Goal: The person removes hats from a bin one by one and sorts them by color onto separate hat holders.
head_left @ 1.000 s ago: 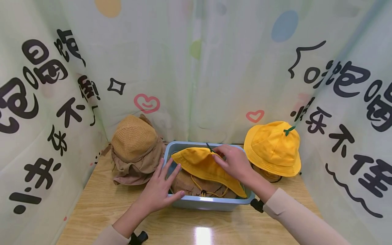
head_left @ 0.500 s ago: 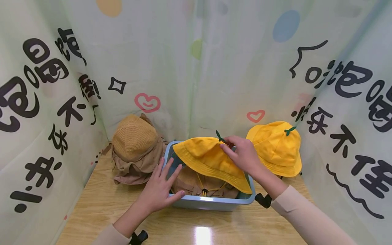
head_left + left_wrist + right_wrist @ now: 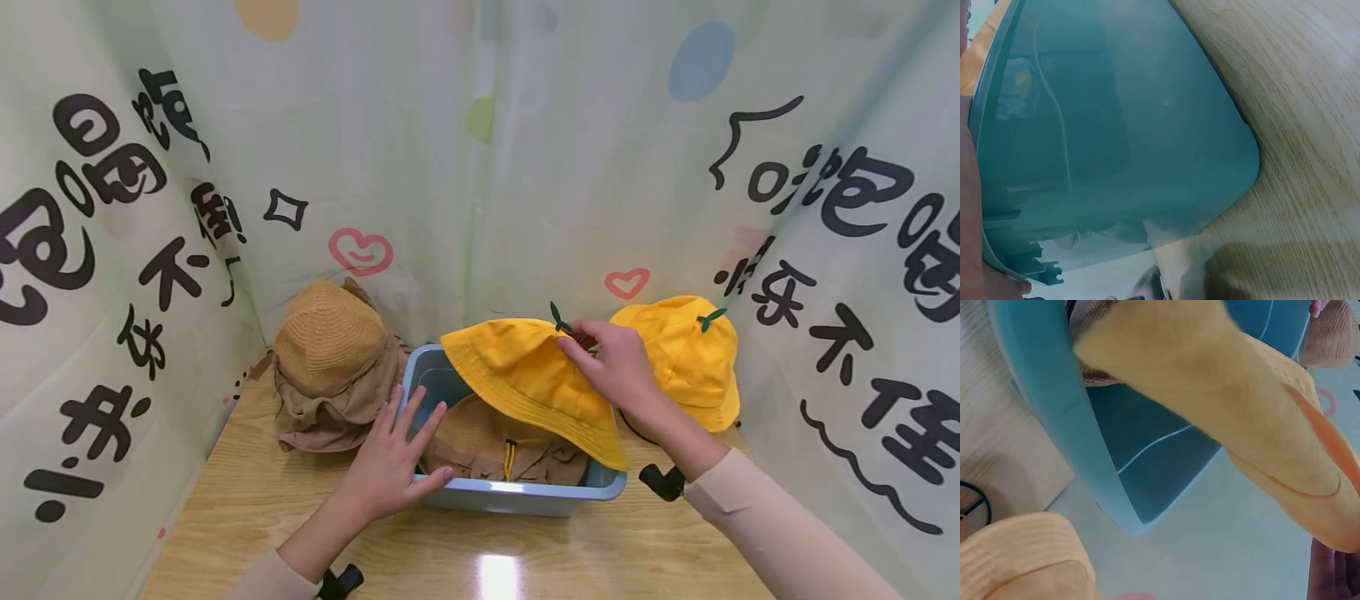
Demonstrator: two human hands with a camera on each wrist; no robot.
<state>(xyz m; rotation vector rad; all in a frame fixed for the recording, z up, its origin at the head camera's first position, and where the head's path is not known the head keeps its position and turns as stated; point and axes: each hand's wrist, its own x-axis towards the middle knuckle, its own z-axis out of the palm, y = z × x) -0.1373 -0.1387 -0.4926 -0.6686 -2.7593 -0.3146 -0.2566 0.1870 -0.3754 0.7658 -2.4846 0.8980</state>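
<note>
My right hand [image 3: 617, 371] pinches a yellow bucket hat [image 3: 517, 367] at its crown, beside a green sprout [image 3: 558, 318]. The hat hangs tilted above the right part of a blue plastic bin [image 3: 517, 498], its brim slanting down to the right rim. In the right wrist view the hat [image 3: 1210, 387] crosses over the bin's opening, and only some fingers [image 3: 1329, 572] show. A brown sun hat [image 3: 476, 437] with a yellow cord lies inside the bin. My left hand [image 3: 390, 467] rests with spread fingers on the bin's left rim; the left wrist view shows the bin's outer wall [image 3: 1116, 125].
Left of the bin stands a tan woven hat with brown cloth [image 3: 330, 350], seemingly stacked. Another yellow hat [image 3: 686, 367] with a green sprout stands on the right. A wooden table [image 3: 420, 558] lies beneath, and a printed curtain [image 3: 465, 192] encloses three sides.
My right hand has lifted the yellow hat up and to the right out of the bin, uncovering more of the brown hat. The left hand has stayed on the rim.
</note>
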